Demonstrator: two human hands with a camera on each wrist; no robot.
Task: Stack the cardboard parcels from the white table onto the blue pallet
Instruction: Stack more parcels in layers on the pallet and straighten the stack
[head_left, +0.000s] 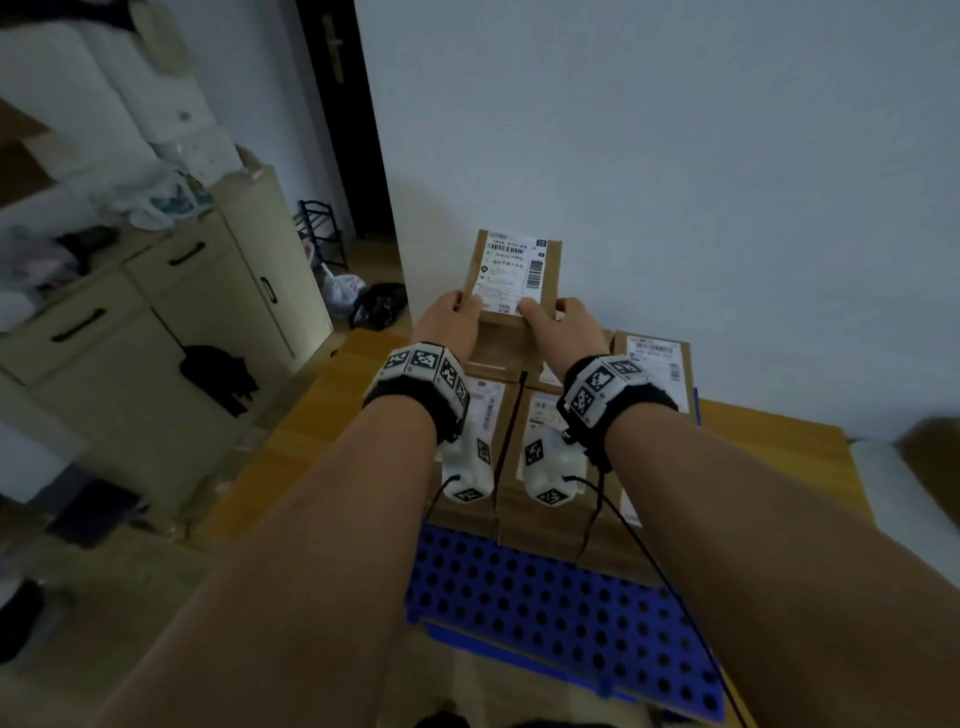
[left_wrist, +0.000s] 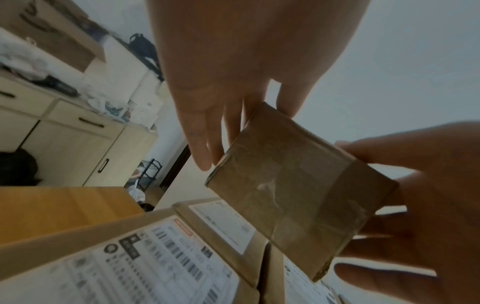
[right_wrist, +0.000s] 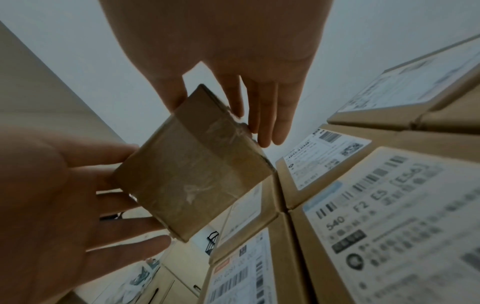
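Both hands hold one small parcel in the air above the parcels stacked on the pallet.

The blue perforated plastic pallet (head_left: 545, 597) lies on the floor, and its near part is bare while the far part carries a layer of brown cardboard parcels with white labels (head_left: 506, 452), packed side by side with narrow seams between them. Above this layer, near the white wall (head_left: 675, 156), a small brown cardboard parcel with a white shipping label (head_left: 517, 270) is held tilted and touches nothing below. The left hand (head_left: 452, 317) grips its left side, with the thumb on the labelled face and the fingers (left_wrist: 205, 148) straight along the taped underside. The right hand (head_left: 566, 319) grips the right side in the same way, thumb on top, fingers (right_wrist: 270, 123) underneath.
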